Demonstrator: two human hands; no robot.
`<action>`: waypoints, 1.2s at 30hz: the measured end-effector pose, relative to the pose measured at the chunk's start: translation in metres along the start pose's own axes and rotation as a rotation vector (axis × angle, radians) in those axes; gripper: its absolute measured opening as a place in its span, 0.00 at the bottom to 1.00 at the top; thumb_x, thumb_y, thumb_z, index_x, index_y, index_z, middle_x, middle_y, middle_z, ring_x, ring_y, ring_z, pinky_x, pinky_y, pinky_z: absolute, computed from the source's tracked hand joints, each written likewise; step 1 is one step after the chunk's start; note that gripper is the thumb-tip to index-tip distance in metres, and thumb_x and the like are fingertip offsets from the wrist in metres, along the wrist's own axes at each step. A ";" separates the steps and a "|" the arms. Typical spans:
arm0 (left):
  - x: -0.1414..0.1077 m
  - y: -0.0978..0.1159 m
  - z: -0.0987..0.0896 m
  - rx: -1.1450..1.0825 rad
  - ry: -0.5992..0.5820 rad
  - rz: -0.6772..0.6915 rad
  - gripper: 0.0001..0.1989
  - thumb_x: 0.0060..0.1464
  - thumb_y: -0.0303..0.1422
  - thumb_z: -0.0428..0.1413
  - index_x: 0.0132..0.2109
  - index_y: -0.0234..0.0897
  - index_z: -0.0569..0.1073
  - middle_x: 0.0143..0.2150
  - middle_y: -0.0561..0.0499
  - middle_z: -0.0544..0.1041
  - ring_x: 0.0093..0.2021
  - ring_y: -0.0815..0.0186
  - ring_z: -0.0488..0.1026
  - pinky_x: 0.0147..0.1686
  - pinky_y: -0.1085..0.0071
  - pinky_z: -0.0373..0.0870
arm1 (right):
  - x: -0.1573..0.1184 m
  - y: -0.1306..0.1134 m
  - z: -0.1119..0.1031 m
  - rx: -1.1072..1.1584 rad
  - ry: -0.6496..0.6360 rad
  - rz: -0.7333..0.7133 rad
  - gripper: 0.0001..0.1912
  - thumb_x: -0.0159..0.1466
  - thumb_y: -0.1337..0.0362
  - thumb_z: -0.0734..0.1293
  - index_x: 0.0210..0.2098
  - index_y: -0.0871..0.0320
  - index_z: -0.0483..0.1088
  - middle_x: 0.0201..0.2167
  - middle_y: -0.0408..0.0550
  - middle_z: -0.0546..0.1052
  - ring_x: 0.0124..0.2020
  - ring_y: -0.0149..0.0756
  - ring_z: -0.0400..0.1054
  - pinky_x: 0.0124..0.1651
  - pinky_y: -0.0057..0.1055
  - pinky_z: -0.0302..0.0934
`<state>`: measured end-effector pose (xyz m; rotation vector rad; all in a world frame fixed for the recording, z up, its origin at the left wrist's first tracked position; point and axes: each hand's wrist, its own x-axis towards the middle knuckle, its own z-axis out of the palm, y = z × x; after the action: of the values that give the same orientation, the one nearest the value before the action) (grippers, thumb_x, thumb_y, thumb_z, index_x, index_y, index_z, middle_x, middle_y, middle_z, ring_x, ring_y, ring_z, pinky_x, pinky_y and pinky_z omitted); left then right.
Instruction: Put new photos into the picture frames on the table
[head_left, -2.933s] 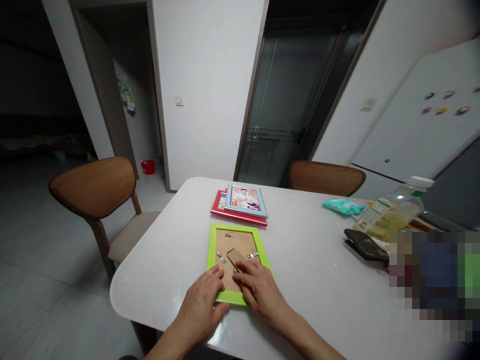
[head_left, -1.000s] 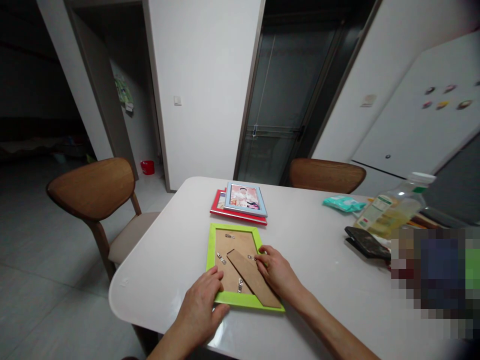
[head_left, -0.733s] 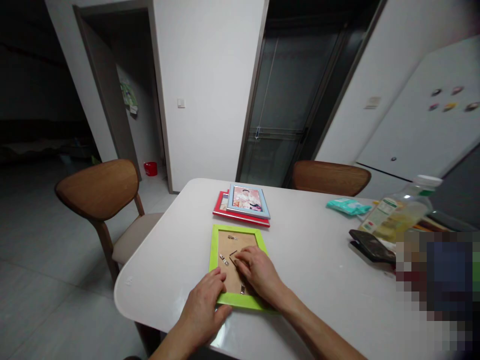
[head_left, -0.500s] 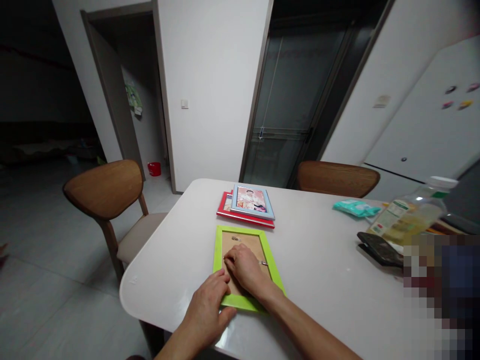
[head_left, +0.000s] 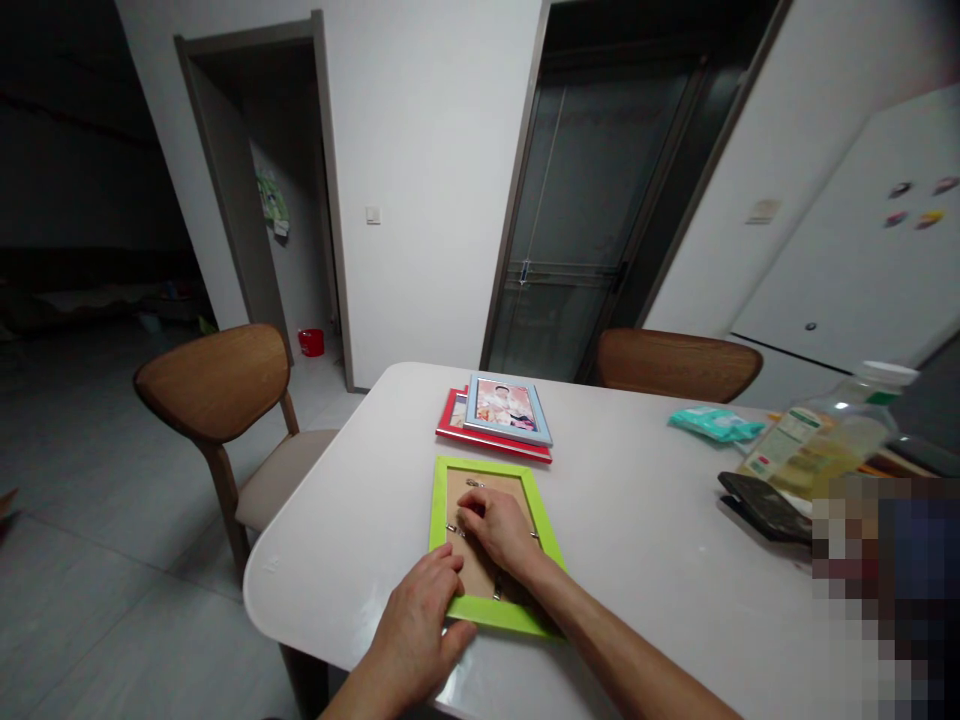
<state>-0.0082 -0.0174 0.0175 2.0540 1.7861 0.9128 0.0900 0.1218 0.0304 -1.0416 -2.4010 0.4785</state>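
Observation:
A lime-green picture frame [head_left: 502,613] lies back side up on the white table, its brown backing board [head_left: 476,575] showing. Small metal clips sit along the sides of the backing, with a hanger near the far edge. My left hand [head_left: 420,620] grips the frame's near left corner, fingers over the border and thumb at the front edge. Over the backing, my right hand [head_left: 501,530] is closed with fingertips pinched together beside the left clip [head_left: 452,528]. Whatever those fingertips hold, if anything, is hidden.
Beyond the green frame, a light-blue photo frame [head_left: 544,425] lies on a red frame [head_left: 450,430]. Toward the right are a teal packet [head_left: 716,424], a dark phone-like object [head_left: 765,507] and a plastic bottle [head_left: 825,440] with yellow liquid. Wooden chairs [head_left: 217,385] stand around the table.
My right fingertips have shifted slightly up and right off the left clip, which now shows. A lower clip has come into view. My left hand stays at the corner.

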 end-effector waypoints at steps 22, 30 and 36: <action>-0.001 0.007 -0.001 0.134 -0.023 -0.033 0.18 0.36 0.29 0.57 0.39 0.36 0.67 0.54 0.42 0.63 0.56 0.55 0.55 0.55 0.53 0.47 | 0.040 0.063 -0.014 -0.031 0.159 0.267 0.12 0.54 0.57 0.59 0.27 0.59 0.69 0.25 0.44 0.74 0.24 0.30 0.65 0.26 0.24 0.52; 0.004 0.011 0.005 0.088 -0.024 -0.017 0.14 0.38 0.30 0.59 0.36 0.38 0.67 0.49 0.47 0.67 0.53 0.59 0.59 0.56 0.54 0.41 | -0.011 0.043 -0.031 -0.011 0.118 0.129 0.12 0.55 0.62 0.57 0.28 0.59 0.71 0.29 0.47 0.73 0.30 0.33 0.65 0.35 0.27 0.55; 0.001 0.013 0.004 0.049 -0.014 -0.029 0.12 0.38 0.26 0.58 0.34 0.36 0.67 0.47 0.47 0.68 0.51 0.61 0.61 0.56 0.56 0.40 | -0.010 -0.001 0.002 -0.005 -0.020 -0.055 0.08 0.53 0.66 0.61 0.25 0.57 0.73 0.25 0.45 0.73 0.31 0.32 0.64 0.36 0.26 0.53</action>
<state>0.0041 -0.0185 0.0222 2.0535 1.8435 0.8530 0.0940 0.1136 0.0266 -0.9739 -2.4432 0.4664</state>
